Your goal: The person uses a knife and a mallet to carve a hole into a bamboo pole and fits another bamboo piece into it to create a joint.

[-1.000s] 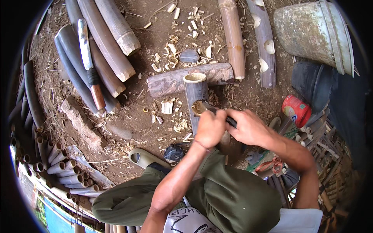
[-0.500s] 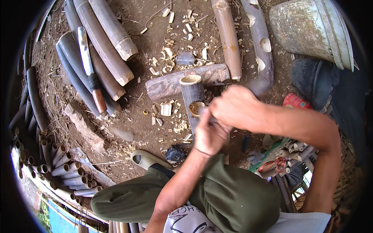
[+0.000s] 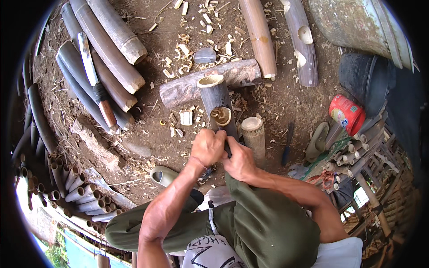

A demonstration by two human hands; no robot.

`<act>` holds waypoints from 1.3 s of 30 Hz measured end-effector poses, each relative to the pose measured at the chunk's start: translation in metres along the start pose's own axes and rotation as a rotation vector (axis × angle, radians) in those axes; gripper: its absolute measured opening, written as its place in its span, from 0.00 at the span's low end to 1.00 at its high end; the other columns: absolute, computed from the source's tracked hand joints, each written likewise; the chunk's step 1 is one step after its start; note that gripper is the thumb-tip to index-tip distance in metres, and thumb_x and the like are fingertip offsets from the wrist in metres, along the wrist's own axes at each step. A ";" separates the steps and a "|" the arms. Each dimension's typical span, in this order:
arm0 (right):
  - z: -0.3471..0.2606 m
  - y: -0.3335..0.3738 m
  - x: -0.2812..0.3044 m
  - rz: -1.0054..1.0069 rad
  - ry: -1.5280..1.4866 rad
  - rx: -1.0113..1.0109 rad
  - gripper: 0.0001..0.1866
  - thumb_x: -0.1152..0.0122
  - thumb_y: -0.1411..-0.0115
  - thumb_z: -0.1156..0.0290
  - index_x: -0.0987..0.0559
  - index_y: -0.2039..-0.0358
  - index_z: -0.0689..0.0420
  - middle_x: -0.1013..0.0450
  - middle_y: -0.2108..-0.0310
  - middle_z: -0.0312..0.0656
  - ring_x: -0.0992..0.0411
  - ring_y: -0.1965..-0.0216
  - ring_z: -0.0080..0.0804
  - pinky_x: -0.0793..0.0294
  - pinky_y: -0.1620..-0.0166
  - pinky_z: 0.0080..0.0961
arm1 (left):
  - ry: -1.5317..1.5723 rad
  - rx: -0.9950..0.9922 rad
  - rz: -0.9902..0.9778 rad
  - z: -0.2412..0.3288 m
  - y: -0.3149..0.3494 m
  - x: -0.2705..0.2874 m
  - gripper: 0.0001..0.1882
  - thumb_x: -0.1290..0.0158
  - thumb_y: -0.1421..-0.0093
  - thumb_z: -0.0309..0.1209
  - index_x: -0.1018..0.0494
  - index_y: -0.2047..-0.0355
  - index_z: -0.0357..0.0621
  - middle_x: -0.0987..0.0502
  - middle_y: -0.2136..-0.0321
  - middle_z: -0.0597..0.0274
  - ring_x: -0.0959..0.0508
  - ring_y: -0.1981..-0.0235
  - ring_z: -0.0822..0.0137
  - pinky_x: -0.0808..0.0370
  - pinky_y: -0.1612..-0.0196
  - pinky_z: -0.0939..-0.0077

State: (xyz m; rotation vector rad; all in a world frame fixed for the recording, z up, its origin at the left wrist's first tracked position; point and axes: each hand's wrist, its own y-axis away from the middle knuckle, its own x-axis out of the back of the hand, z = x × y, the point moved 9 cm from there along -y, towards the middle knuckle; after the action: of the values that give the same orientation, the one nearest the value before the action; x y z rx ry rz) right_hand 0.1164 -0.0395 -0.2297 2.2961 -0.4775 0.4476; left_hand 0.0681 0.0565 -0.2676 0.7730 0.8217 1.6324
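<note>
A dark bamboo tube [image 3: 213,96] leans over a short log [image 3: 185,89], with its cut rim up and a scooped hole [image 3: 221,116] in its side. Both my hands are together just below that hole. My left hand [image 3: 208,146] is closed in a fist against the tube's near end; whatever it grips is hidden. My right hand [image 3: 241,161] is closed beside it, around a narrow dark handle-like piece [image 3: 229,149] showing between the hands. A round, pale-topped bamboo block [image 3: 253,129] is upright just right of the tube.
A large wood-handled knife [image 3: 92,67] lies on bamboo poles [image 3: 105,53] at left. Two more poles, one notched [image 3: 301,44], lie ahead. Buckets [image 3: 362,27], a red can [image 3: 346,114] and a blue-handled tool [image 3: 287,145] are at right. Wood chips [image 3: 183,51] litter the dirt floor.
My right hand has come left and down from above the left one to the tube's near end. My left hand has shifted left, uncovering the upright bamboo block. The red can now shows fully.
</note>
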 end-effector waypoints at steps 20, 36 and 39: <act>-0.008 -0.004 0.031 -0.508 0.215 0.104 0.18 0.41 0.45 0.69 0.29 0.53 0.56 0.22 0.71 0.49 0.23 0.74 0.51 0.23 0.71 0.45 | 0.763 0.197 0.043 -0.009 0.026 -0.044 0.19 0.56 0.31 0.37 0.21 0.55 0.37 0.27 0.85 0.62 0.30 0.85 0.72 0.33 0.81 0.77; -0.027 -0.028 0.059 -0.713 0.330 0.045 0.14 0.38 0.45 0.64 0.24 0.62 0.59 0.22 0.71 0.52 0.22 0.69 0.51 0.22 0.66 0.42 | 1.137 0.308 -0.046 0.001 0.022 -0.071 0.18 0.53 0.32 0.40 0.26 0.74 0.41 0.27 0.83 0.62 0.30 0.83 0.71 0.33 0.77 0.76; -0.003 -0.015 0.028 -0.426 0.019 -0.077 0.15 0.37 0.48 0.70 0.26 0.59 0.57 0.22 0.71 0.53 0.22 0.69 0.53 0.23 0.65 0.41 | 0.734 0.279 0.029 -0.025 0.013 -0.040 0.27 0.51 0.36 0.41 0.26 0.86 0.32 0.27 0.90 0.52 0.27 0.89 0.64 0.32 0.83 0.68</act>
State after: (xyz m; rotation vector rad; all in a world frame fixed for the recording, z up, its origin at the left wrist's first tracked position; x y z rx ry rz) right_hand 0.1466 -0.0330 -0.2237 2.2352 0.0104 0.2332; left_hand 0.0480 0.0119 -0.2730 0.3511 1.5842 1.8690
